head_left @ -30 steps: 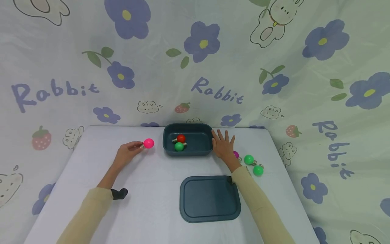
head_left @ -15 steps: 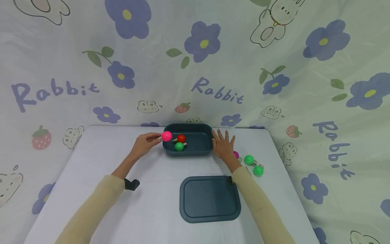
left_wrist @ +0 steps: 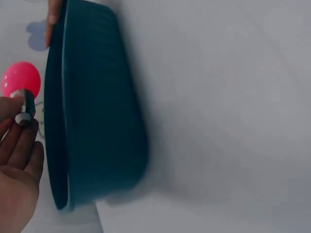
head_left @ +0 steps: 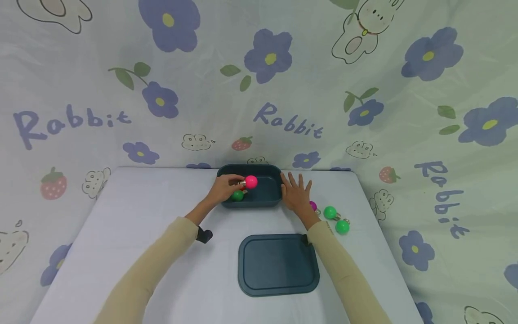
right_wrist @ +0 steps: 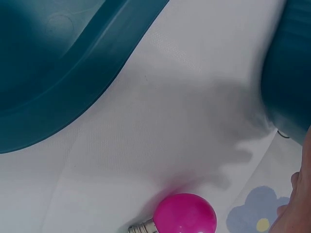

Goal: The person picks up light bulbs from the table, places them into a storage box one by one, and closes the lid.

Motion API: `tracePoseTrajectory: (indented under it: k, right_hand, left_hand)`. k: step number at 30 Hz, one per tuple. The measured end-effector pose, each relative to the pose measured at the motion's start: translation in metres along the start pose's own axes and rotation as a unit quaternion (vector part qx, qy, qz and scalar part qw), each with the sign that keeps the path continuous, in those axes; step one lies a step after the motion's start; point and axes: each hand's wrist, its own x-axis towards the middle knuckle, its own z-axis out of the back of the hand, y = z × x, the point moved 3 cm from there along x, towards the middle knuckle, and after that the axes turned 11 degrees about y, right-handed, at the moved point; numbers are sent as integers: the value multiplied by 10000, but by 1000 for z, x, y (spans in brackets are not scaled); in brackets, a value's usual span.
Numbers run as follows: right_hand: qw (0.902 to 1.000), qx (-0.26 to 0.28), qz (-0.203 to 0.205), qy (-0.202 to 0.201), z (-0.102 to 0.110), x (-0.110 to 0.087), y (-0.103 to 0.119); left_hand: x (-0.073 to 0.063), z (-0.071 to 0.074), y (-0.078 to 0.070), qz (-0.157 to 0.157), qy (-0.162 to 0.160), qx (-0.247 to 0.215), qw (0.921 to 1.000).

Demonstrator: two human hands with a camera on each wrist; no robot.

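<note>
My left hand [head_left: 221,189] pinches a bright pink light bulb [head_left: 251,182] by its metal screw base, above the dark teal box [head_left: 263,203]. In the left wrist view the bulb [left_wrist: 22,80] shows beside the box's rim [left_wrist: 65,111]. A green bulb [head_left: 237,195] lies inside the box, partly covered by that hand; a red bulb there is almost wholly hidden. With fingers spread and straight, my right hand [head_left: 296,195] rests against the box's right end.
A flat teal lid [head_left: 279,265] lies on the white table in front of the box. Right of my right hand are a magenta bulb [head_left: 313,205] and two green bulbs [head_left: 330,212]. A patterned cloth [head_left: 226,108] hangs behind the table.
My left hand has carried the pink bulb rightward from the table's left side to above the box, covering the red bulb. My right hand has stayed at the box's end.
</note>
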Motion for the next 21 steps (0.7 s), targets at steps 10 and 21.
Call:
tracePoseTrajectory:
  k: [10,21]
  right_hand:
    - [9998,-176,-46,60,2,-1,1]
    - [9998,-101,-135,66,-1,2,1]
  left_hand:
    - [26,-31,-3,-245,177,75,9995]
    - [41,-51,-3,-48,313,469,9984]
